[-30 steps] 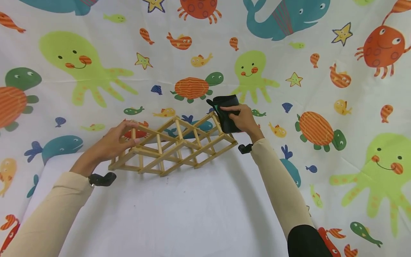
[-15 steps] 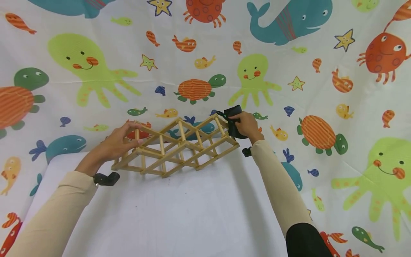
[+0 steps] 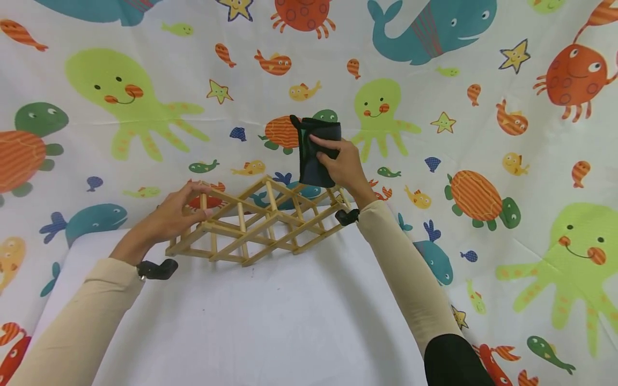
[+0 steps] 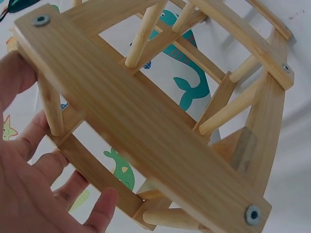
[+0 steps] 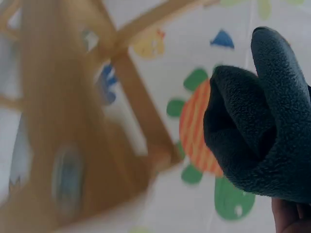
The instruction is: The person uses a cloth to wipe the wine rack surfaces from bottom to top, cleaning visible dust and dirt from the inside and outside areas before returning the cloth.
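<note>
A light wooden lattice rack [image 3: 270,217], made of crossed slats and round dowels joined by metal rivets [image 4: 252,214], stands on the white surface. My left hand [image 3: 176,214] grips its left end; in the left wrist view the thumb and fingers [image 4: 51,165] lie around an end dowel. My right hand [image 3: 344,163] pinches a folded dark cloth [image 3: 318,155] above the rack's right end. In the right wrist view the fuzzy cloth [image 5: 262,116] is bunched beside the blurred rack [image 5: 73,121], apart from it, and covers most of the fingers.
A white-covered table [image 3: 260,321] lies under the rack. Behind and around it hangs a curtain [image 3: 410,107] printed with sea animals. Black cameras are strapped to the left wrist [image 3: 156,269] and the right wrist [image 3: 346,216].
My right hand with the cloth first went down by the rack's right end, then rose up and to the left above it. My left hand keeps its grip, and the rack has stayed in place.
</note>
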`<state>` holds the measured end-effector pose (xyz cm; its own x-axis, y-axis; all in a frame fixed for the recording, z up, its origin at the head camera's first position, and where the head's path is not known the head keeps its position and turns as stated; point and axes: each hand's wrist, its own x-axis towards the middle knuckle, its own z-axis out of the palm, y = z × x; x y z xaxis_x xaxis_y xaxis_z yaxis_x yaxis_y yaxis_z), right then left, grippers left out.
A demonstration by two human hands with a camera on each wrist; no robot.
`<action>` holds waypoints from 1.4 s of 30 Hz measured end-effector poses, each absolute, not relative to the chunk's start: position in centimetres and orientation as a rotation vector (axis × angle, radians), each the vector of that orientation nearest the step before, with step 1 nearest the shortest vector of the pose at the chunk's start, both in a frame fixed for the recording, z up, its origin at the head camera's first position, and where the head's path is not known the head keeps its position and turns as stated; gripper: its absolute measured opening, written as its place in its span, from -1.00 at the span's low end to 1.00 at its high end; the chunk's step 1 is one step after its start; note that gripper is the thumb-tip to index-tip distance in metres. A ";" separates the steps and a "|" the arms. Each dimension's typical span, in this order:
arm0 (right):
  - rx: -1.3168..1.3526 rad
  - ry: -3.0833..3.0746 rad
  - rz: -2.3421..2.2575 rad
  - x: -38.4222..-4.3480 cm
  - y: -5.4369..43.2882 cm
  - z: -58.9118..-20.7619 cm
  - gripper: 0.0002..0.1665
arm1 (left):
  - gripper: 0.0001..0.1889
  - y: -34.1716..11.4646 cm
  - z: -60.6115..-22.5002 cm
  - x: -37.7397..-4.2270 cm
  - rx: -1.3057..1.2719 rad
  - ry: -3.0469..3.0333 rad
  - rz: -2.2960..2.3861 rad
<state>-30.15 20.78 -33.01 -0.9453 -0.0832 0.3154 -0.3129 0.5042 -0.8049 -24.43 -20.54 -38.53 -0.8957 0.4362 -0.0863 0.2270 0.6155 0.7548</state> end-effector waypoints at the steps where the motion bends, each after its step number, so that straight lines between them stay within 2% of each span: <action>1: 0.340 -2.522 1.426 -30.2 20.1 -33.2 -0.48 | -0.31 -20.5 -38.6 -24.5 0.545 2.580 1.155; 10: 0.332 -2.636 1.397 -30.5 14.4 -35.7 -0.42 | -0.30 -20.2 -38.6 -24.4 0.546 2.583 1.156; 15: 0.428 -2.830 1.064 -30.6 12.7 -36.6 -0.45 | -0.29 -20.2 -38.5 -24.3 0.539 2.581 1.166; 19: 0.481 -2.936 0.726 -30.6 12.8 -37.0 -0.45 | -0.30 -20.3 -38.6 -24.3 0.552 2.585 1.176; 22: 0.483 -2.929 0.635 -30.7 13.2 -37.1 -0.45 | -0.31 -20.3 -38.7 -24.4 0.572 2.592 1.173; 29: 0.485 -2.843 0.758 -30.1 12.9 -36.6 -0.47 | -0.33 -20.1 -38.7 -24.4 0.571 2.589 1.172; 38: 0.453 -3.014 0.520 -30.5 14.4 -37.1 -0.43 | -0.36 -20.1 -38.7 -24.4 0.579 2.599 1.164; 42: 0.458 -2.927 0.720 -30.4 14.5 -36.8 -0.45 | -0.36 -20.4 -38.6 -24.4 0.582 2.605 1.162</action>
<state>-30.37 14.48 -36.78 -0.9506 -0.2659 0.1599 -0.3098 0.8438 -0.4383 -24.43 -20.36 -38.64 -0.8946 0.4444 -0.0468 0.2621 0.6067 0.7505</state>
